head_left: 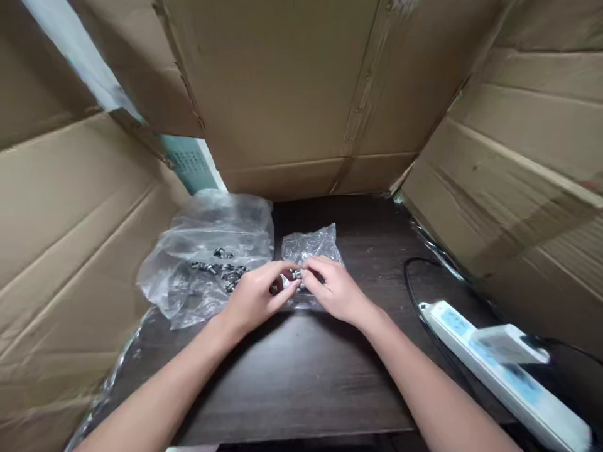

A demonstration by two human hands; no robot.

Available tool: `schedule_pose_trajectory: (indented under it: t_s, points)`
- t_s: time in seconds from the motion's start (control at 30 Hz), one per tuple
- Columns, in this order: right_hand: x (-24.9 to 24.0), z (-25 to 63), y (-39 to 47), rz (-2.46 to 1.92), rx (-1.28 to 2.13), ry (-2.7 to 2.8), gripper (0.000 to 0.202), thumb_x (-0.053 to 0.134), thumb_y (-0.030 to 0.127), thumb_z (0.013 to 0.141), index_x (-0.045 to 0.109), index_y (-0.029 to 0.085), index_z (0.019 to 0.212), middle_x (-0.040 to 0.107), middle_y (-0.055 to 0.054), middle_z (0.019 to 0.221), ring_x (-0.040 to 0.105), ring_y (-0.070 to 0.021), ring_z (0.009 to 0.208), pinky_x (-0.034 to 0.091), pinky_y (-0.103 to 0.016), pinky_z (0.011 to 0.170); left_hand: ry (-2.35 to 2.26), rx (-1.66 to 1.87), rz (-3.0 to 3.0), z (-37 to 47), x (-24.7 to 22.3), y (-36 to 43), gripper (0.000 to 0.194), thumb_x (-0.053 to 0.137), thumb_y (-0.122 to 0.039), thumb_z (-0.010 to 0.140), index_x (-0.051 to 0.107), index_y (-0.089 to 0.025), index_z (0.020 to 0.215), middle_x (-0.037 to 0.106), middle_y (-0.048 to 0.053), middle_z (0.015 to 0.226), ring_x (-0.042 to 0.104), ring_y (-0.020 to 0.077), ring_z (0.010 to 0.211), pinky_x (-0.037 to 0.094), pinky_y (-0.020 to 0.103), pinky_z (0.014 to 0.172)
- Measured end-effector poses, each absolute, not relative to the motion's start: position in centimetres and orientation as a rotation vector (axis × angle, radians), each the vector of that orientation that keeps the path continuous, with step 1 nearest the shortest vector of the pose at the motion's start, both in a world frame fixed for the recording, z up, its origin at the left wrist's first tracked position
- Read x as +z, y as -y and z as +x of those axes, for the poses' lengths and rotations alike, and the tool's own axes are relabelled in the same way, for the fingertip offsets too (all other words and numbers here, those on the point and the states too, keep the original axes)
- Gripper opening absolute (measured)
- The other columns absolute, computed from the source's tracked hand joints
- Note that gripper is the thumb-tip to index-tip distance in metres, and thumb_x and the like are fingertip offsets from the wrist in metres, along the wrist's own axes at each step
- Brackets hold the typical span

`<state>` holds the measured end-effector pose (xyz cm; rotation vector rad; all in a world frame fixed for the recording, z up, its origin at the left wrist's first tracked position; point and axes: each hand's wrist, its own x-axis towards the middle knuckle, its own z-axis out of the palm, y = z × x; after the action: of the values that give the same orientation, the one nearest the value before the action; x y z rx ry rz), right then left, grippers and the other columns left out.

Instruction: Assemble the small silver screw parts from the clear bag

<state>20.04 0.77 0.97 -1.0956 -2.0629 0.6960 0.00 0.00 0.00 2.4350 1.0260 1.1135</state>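
Between the fingertips of both hands is a small silver bolt-like part. My left hand pinches it from the left, and my right hand pinches its other side. Its exact shape is partly hidden by the fingers. Just beneath and behind the hands lies a small clear plastic bag; what is in it is mostly covered. Left of my left hand, a larger clear plastic bag is spread out with several dark and silver metal parts on it.
Cardboard walls enclose the dark wooden table at the back and sides. On the right lies a white power strip with a white plug-in adapter in it. A black cable loops beside the strip.
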Motion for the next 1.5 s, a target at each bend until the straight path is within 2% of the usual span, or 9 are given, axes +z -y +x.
schedule_pose_trajectory:
  t_s: [0.33,0.53,0.87,1.1,1.5]
  points:
    - [1.63,20.09,-0.30,-1.145,0.739,2.052,0.014,0.052,0.016,0.094,0.057,0.019,0.081,0.060,0.000,0.082,0.053,-0.0162,0.082,0.039,-0.029,0.075,-1.049,1.057,2.440,0.18,0.12,-0.16,0.019,0.061,-0.021,0.093,0.063,-0.019,0.112,0.068,0.000,0.085,0.063,0.0109,0.067,0.051,0.023,0.068]
    - [1.72,19.94,-0.30,-1.111,0.749,2.074,0.024,0.048,0.019,0.099,0.056,0.018,0.076,0.059,-0.001,0.078,0.053,-0.0160,0.079,0.039,-0.030,0.075,-1.053,1.044,2.432,0.13,0.24,-0.07,0.017,0.060,-0.020,0.093,0.063,-0.017,0.110,0.068,0.000,0.084,0.063,0.0108,0.067,0.051,0.023,0.068]
    - [1.45,19.85,-0.33,-1.084,0.680,2.075,0.015,0.053,0.016,0.095,0.061,0.018,0.082,0.062,-0.001,0.081,0.055,-0.0157,0.080,0.042,-0.029,0.075,-1.133,1.025,2.435,0.27,0.38,-0.09,0.014,0.063,-0.022,0.089,0.063,-0.018,0.103,0.069,-0.001,0.083,0.063,0.0108,0.065,0.048,0.023,0.065]
    - [1.50,19.90,-0.18,-1.062,0.672,2.106,0.015,0.055,0.016,0.093,0.060,0.018,0.080,0.062,-0.001,0.081,0.055,-0.0156,0.080,0.041,-0.029,0.075,-1.154,1.088,2.472,0.26,0.54,0.03,0.010,0.064,-0.021,0.085,0.066,-0.017,0.094,0.065,-0.002,0.073,0.059,0.0111,0.060,0.046,0.023,0.063]
    - [1.71,19.60,-0.13,-1.079,0.696,2.095,0.016,0.057,0.016,0.092,0.059,0.018,0.076,0.060,0.000,0.076,0.053,-0.0147,0.076,0.039,-0.028,0.071,-1.146,1.124,2.529,0.36,0.26,0.00,0.008,0.062,-0.020,0.086,0.067,-0.017,0.092,0.065,-0.002,0.071,0.059,0.0114,0.059,0.046,0.023,0.061]
